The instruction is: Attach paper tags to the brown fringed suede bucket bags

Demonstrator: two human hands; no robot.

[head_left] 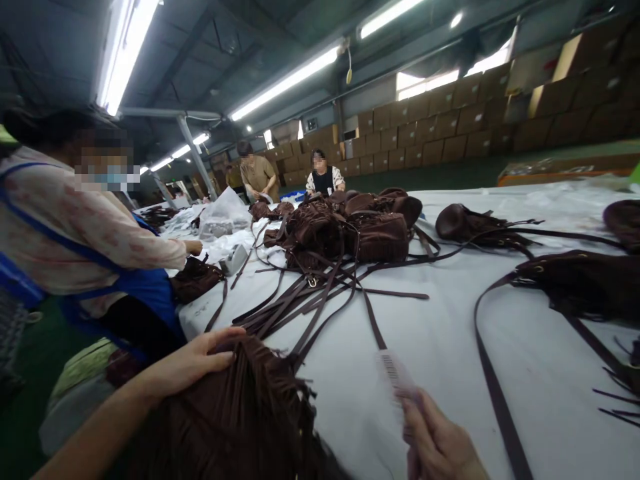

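In front of me is a dark brown fringed bag (225, 413), its strips of fringe hanging toward the right. My left hand (200, 363) grips its upper edge, with the thumb on the near face and the fingers over the top. My right hand (435, 433) is closed around a pale, see-through comb (393, 373), slightly blurred, held above the white table to the right of the bag. Behind the comb runs a brown strap (373, 317). The lower part of the bag is cut off by the frame.
A heap of brown bags (370, 233) with tangled straps lies mid-table (415, 333). More bags (580, 283) lie at the right. A co-worker in a blue apron (150, 293) stands at the left by another bag (195, 279). Two people work farther back. Cartons (425, 127) line the wall.
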